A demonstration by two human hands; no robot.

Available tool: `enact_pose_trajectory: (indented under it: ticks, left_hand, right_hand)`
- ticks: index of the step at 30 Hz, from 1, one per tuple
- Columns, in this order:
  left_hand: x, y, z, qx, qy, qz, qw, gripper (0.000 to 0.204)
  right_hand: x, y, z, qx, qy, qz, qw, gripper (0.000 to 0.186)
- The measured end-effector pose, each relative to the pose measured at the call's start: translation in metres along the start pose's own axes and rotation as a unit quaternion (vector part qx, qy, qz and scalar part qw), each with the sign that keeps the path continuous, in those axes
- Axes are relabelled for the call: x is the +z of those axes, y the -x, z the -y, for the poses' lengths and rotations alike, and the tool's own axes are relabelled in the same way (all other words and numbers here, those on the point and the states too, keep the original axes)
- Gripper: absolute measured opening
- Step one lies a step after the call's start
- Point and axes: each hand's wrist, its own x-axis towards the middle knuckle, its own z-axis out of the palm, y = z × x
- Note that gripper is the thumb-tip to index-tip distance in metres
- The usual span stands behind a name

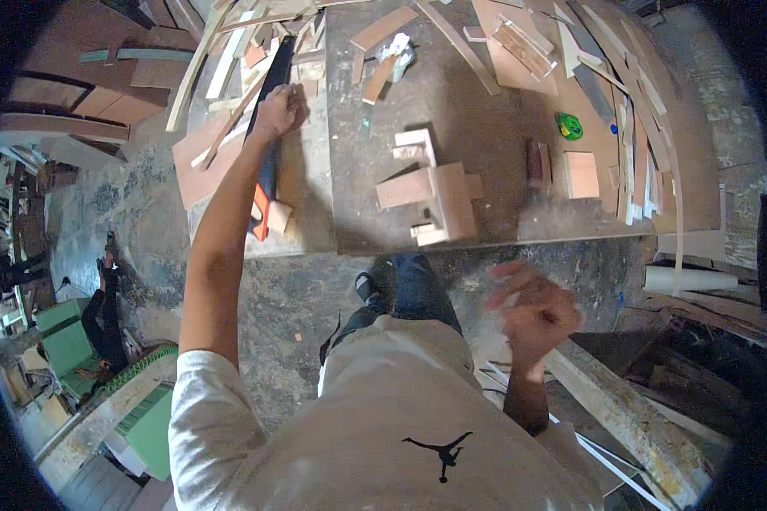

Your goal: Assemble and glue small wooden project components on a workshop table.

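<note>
My left hand (279, 111) is closed at the far left part of the workbench, over the blade of a handsaw (268, 166). Its fingers are curled, and what they hold, if anything, is hidden. The saw has a long dark blade and an orange and black handle (261, 213) near the bench's front edge, partly behind my forearm. My right hand (537, 311) is in the air in front of the bench edge, blurred, its fingers apart and nothing seen in them. A small wooden assembly (456, 200) of joined blocks and boards stands near the middle front of the bench.
Wood strips (230, 60) lie heaped at the bench's back left, with more strips (635, 111) along its right. A green tape measure (569, 126), a square wood piece (581, 175) and a crumpled plastic bag (398, 55) lie on top. A beam (631, 417) slants at lower right.
</note>
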Motion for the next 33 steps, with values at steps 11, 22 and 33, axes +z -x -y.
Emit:
enact_pose_trajectory:
  ticks: [11, 22, 33]
  left_hand:
    - [-0.011, -0.061, 0.012, 0.041, -0.247, 0.097, 0.963, 0.07]
    - [-0.145, -0.033, -0.186, 0.008, 0.245, -0.036, 0.969, 0.049]
    - [-0.086, -0.022, -0.273, 0.105, 0.3, 0.019, 0.948, 0.043]
  right_hand:
    - [-0.047, -0.122, -0.072, 0.109, 0.166, -0.066, 0.978, 0.025]
    - [0.002, -0.178, -0.108, 0.153, 0.117, 0.005, 0.981, 0.021]
    - [-0.016, -0.151, -0.17, 0.335, -0.045, 0.07, 0.938, 0.044]
